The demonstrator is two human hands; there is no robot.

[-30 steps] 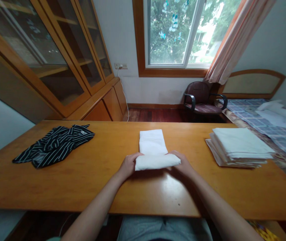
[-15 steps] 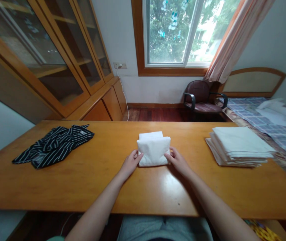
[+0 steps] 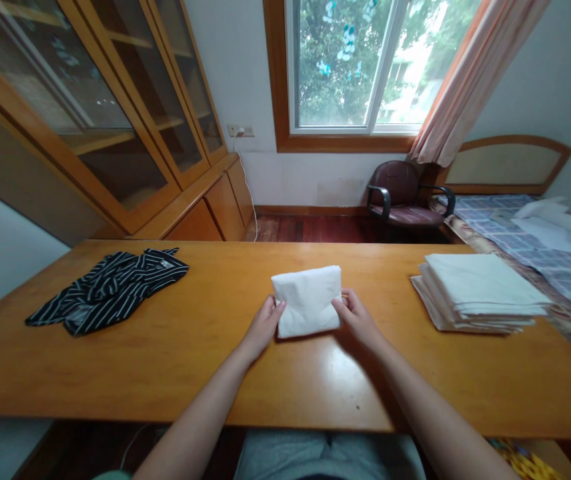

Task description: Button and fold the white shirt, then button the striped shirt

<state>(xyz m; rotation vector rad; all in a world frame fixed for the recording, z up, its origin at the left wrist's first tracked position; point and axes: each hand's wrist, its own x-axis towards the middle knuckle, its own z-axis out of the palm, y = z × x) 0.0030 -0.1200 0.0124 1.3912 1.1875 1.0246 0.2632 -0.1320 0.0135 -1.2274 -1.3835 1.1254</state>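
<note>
A white cloth (image 3: 308, 301), folded into a compact rectangle, is in front of me at the middle of the table, slightly tilted with its right side higher. My left hand (image 3: 264, 325) grips its left edge, thumb on the near face and fingers behind. On the opposite edge my right hand (image 3: 358, 320) pinches it the same way. The fingers behind the cloth are partly hidden. A shadow shows under its lower edge; whether it is fully off the table I cannot tell.
On the wooden table (image 3: 190, 373), a black striped garment (image 3: 115, 287) lies crumpled at left. A stack of folded white cloths (image 3: 485, 287) is at right. Beyond are a glass-door cabinet (image 3: 165, 133), an armchair (image 3: 405, 193) and a bed (image 3: 515, 220).
The top flap of the white cloth has come forward, so its upper edge is now one even line. Both hands have tipped the cloth slightly, right side up.
</note>
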